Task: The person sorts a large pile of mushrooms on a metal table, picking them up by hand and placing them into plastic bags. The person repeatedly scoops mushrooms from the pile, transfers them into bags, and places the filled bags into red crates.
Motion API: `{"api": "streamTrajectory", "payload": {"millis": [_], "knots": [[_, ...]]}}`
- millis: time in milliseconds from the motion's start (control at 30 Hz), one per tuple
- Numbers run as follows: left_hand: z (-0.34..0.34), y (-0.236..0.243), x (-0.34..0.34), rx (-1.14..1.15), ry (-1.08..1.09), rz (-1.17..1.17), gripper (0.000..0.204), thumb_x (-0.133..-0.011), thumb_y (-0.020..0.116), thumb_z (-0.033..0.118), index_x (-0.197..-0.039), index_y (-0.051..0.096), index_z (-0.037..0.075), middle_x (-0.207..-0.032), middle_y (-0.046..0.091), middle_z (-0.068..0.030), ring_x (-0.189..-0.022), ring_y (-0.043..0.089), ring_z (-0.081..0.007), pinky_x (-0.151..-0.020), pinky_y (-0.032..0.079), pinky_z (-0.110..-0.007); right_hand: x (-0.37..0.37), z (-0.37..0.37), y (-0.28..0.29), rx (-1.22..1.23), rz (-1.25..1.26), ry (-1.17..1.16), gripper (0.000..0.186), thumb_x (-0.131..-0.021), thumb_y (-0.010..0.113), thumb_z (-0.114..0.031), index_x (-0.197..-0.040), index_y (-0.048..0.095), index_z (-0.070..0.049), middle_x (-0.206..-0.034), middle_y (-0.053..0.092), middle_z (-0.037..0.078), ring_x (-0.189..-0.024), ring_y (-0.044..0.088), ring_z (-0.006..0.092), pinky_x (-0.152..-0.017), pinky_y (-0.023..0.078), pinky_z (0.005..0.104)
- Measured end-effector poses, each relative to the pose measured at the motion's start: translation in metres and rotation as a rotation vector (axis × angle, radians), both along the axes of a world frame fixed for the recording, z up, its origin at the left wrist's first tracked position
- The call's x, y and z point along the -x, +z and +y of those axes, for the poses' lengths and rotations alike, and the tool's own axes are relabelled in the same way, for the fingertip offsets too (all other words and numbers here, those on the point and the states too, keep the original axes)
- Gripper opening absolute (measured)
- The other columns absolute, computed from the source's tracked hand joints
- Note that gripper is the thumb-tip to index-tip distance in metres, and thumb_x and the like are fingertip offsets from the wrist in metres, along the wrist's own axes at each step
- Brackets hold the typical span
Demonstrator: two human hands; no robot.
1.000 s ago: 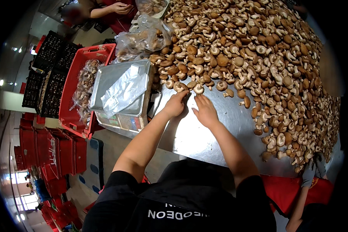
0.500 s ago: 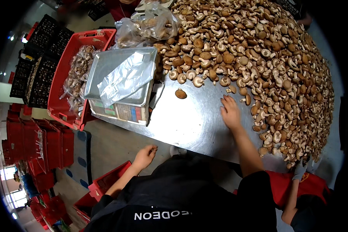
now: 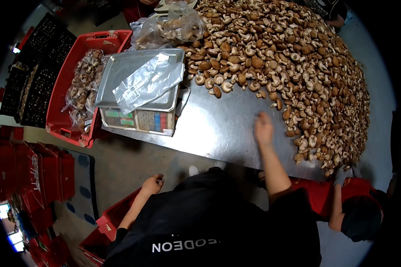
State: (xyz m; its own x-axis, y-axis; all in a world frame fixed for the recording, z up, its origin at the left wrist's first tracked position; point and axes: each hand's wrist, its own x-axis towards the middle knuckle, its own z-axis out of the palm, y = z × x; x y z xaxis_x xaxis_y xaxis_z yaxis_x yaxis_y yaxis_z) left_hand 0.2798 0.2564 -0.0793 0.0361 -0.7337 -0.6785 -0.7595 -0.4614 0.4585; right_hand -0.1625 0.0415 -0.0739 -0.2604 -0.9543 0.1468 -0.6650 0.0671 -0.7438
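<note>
While my right hand (image 3: pixel 263 129) rests flat, fingers loose, on the bare steel table (image 3: pixel 218 129), I see my left hand (image 3: pixel 152 184) curled below its edge; whether it grips anything, I cannot tell.

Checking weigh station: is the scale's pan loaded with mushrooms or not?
Not loaded: the scale pan holds only a flat, empty clear plastic bag; mushrooms stay on the table.

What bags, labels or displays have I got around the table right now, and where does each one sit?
Clear flat plastic bag with a small white label: lying on the grey metal scale pan.
Scale front panel: below the pan, a strip of green, red, blue and pale keys.
Clear knotted bags of mushrooms: behind the scale, at the pile's edge.
Filled clear bags: inside the red plastic crate, left of the scale.
</note>
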Motion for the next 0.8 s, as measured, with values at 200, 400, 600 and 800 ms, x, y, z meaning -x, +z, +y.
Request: {"api": "streamTrajectory", "payload": {"millis": [200, 400, 600, 800], "knots": [[-0.017, 0.021, 0.015, -0.067, -0.084, 0.235, 0.04, -0.086, 0.055, 0.025, -0.122, 0.054, 0.007, -0.113, 0.061, -0.0162, -0.102, 0.059, -0.0329, -0.087, 0.046, -0.038, -0.035, 0.076, -0.037, 0.095, 0.397, 0.172, 0.032, -0.084, 0.051, -0.006, -0.114, 0.055, 0.001, -0.109, 0.059, 0.016, -0.097, 0.057, 0.0311, -0.087, 0.044, 0.0397], [-0.075, 0.114, 0.043, 0.21, -0.475, -0.049, 0.033, -0.084, 0.055, 0.018, -0.114, 0.057, 0.003, -0.111, 0.059, -0.0186, -0.103, 0.055, -0.0362, -0.085, 0.045, -0.042, -0.205, 0.119, 0.076, -0.466, -0.699, 0.944, 0.034, -0.089, 0.058, -0.019, -0.12, 0.058, -0.005, -0.116, 0.061, 0.011, -0.109, 0.055, 0.0193, -0.095, 0.041, 0.0326], [-0.097, 0.195, 0.148, 1.219, -0.277, 0.401, 0.036, -0.074, 0.056, -0.002, -0.11, 0.054, -0.003, -0.109, 0.056, -0.0221, -0.101, 0.054, -0.0378, -0.088, 0.044, -0.039, -0.16, 0.049, 0.111, -0.19, -1.667, 0.157, 0.042, -0.097, 0.038, -0.022, -0.129, 0.039, 0.005, -0.126, 0.051, 0.018, -0.117, 0.049, 0.0274, -0.102, 0.037, 0.0377], [-0.086, 0.156, 0.2, 1.325, -1.163, 0.374, 0.047, -0.074, 0.057, 0.024, -0.119, 0.058, 0.013, -0.13, 0.052, -0.0056, -0.122, 0.045, -0.0263, -0.107, 0.022, -0.047, -0.167, 0.091, 0.078, -0.43, -2.311, 0.833, 0.063, -0.096, 0.03, -0.052, -0.134, 0.036, -0.002, -0.131, 0.047, 0.017, -0.116, 0.049, 0.0316, -0.099, 0.04, 0.0408]]}}
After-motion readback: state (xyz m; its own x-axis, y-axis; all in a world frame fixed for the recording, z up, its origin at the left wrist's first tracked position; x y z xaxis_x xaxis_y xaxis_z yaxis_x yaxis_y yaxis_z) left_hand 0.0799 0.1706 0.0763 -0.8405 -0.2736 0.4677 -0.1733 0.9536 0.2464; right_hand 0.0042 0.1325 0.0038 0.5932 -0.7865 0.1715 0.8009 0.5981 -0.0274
